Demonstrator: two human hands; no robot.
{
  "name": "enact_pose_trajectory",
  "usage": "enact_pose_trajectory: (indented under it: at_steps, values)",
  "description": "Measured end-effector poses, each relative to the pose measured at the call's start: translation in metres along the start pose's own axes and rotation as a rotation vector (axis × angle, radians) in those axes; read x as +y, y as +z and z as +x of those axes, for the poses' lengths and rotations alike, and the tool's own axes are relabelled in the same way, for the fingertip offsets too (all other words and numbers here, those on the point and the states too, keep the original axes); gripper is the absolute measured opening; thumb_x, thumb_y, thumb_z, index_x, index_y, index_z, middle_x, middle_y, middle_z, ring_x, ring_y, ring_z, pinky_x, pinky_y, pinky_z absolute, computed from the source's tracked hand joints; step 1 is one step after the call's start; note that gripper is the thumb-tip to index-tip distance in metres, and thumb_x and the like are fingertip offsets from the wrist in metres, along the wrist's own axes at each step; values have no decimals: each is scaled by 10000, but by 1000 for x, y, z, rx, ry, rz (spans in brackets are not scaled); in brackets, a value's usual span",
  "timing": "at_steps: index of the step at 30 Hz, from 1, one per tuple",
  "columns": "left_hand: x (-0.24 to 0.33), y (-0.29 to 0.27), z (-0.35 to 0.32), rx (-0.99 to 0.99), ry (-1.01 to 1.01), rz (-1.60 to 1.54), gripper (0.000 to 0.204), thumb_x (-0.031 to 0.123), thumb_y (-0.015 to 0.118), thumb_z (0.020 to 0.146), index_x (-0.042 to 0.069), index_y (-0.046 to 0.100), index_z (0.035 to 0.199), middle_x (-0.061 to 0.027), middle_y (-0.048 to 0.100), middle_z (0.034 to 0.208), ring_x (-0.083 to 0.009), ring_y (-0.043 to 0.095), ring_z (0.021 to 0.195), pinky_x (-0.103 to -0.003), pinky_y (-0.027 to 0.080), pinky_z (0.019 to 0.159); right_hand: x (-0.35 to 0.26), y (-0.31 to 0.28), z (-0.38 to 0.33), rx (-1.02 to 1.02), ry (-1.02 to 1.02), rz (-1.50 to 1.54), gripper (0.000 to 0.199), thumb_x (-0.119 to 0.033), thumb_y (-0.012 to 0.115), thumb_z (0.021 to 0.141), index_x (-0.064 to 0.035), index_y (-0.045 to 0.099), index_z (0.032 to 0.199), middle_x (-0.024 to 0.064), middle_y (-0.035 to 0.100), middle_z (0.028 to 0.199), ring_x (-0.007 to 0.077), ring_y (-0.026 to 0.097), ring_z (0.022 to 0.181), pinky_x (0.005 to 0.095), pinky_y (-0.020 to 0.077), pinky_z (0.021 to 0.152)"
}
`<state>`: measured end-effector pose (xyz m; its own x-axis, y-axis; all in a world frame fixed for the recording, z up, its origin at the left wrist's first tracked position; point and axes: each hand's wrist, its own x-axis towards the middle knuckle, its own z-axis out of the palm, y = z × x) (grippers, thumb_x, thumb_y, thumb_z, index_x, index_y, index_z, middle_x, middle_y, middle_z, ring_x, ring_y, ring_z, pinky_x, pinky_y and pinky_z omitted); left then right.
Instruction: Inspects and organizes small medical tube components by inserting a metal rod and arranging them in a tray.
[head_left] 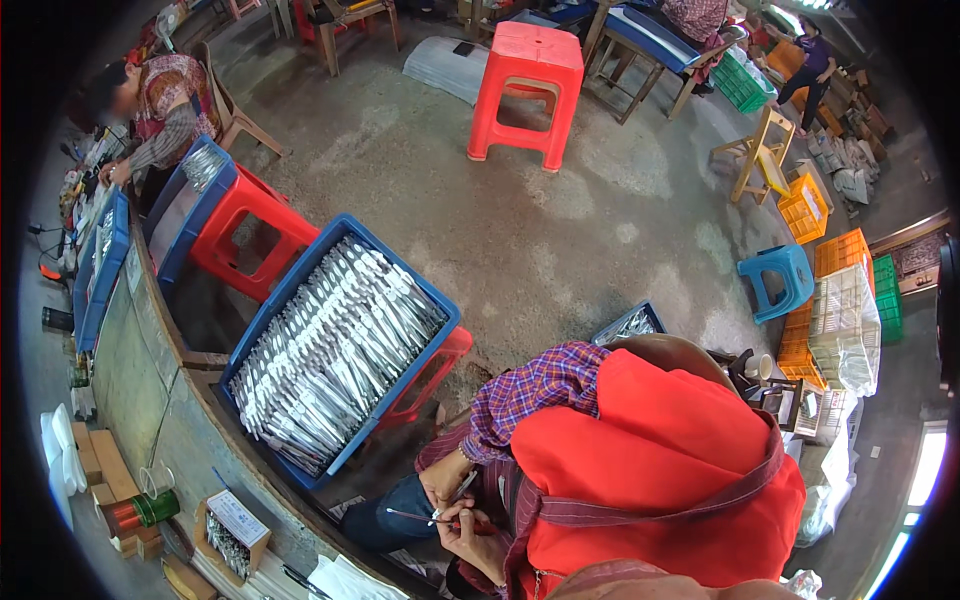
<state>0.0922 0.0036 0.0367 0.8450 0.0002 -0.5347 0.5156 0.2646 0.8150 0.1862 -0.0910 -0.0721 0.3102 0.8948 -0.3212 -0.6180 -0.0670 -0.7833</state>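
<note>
My right hand [445, 478], below a purple plaid sleeve, is closed on a small silver metal piece [464, 486], partly hidden by the fingers. Just below it, my left hand [476, 546] pinches a thin dark red rod [408, 516], with something small and white near its middle. The hands are close together over my lap. A blue tray [262, 318] beyond them is packed with rows of slender silver metal pieces [335, 350], tapered like tweezers; their exact kind is hard to tell. It rests above a red plastic stool [440, 370].
A wooden workbench [190, 425] curves along the left, with a small box of metal parts [232, 535] near it. Another person [175, 110] works at the far left beside blue trays. A red stool [525, 90] and a blue stool [778, 278] stand on the concrete floor. Crates [845, 310] line the right.
</note>
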Motion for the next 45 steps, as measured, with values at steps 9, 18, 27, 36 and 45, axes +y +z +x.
enact_pose_trajectory:
  at_steps: [9, 18, 27, 36, 45]
  values:
    - [-11, -7, 5, 10, -3, -73, 156, -101, 562, 797, 17, 507, 884, -145, 618, 853, -126, 535, 538, -202, 423, 489, -1, 0, 0, 17, -15, -19, 141, -68, 623, 803, 45, 683, 863, 83, 656, 646, 137, 618, 519, 249, 495, 455]
    - [-15, -12, 6, 2, 21, -80, 160, -102, 572, 795, 18, 506, 879, -160, 620, 834, -126, 525, 516, -199, 417, 485, 0, 0, 1, 40, -32, -49, 136, -66, 631, 797, 42, 688, 858, 66, 658, 651, 118, 606, 528, 245, 482, 468]
    - [-19, -15, 7, -30, 25, -22, 130, -64, 584, 811, 19, 509, 878, -128, 628, 801, -66, 455, 454, -177, 355, 423, 5, -2, 5, 86, -78, -107, 131, -64, 640, 792, 39, 693, 854, 50, 659, 656, 99, 594, 538, 240, 469, 481]
    - [-6, -1, 0, -16, 57, -62, 77, 4, 562, 846, 30, 499, 881, -115, 627, 826, -48, 426, 437, -177, 304, 384, -9, 1, -12, 26, -93, -7, 121, -52, 653, 770, 39, 695, 839, 41, 653, 640, 87, 567, 494, 232, 442, 438]
    - [-11, -6, -1, -38, 104, -45, 58, 10, 561, 829, 20, 528, 876, -111, 616, 814, -75, 443, 462, -203, 342, 437, 2, 1, 2, 18, 28, 13, 143, -68, 656, 767, 48, 683, 846, 81, 648, 624, 131, 605, 462, 242, 491, 399]
